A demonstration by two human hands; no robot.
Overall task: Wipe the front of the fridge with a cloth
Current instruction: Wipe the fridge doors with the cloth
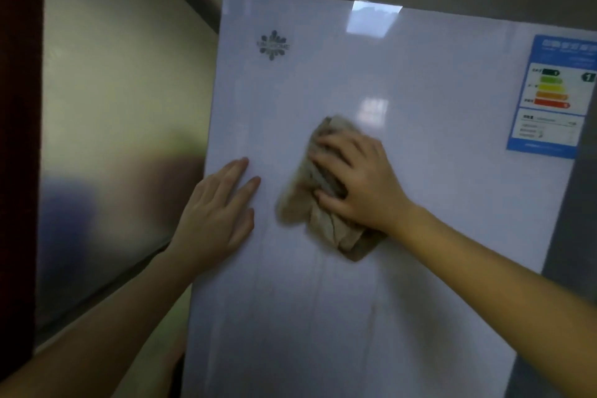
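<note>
Fridge door [420, 187]: glossy white, flat, fills most of the view. Window glare near the top edge and mid-panel. Faint vertical streaks run down the lower half. Snowflake-style logo [273, 45] upper left, text too blurred to read. Blue energy label [554, 97] with coloured bars stuck at the upper right, close to the door's right edge.

Cloth [318, 184]: tan/beige, crumpled and folded, pressed flat on the door about mid-panel, slightly motion-blurred at its left side.

Edges/room: door's left edge runs just beside the left hand; a shiny metal wall panel [122, 107] sits left of it. Right edge meets a grey side strip. Plenty of bare door above, below and to the right of the cloth.

Right hand [358, 181]: fingers spread, palm down on the cloth, pinning it to the door rather than gripping.

Left hand [216, 216]: flat and open, fingers together, palm on the bare door near its left edge, holding nothing. Near the cloth, not touching.
</note>
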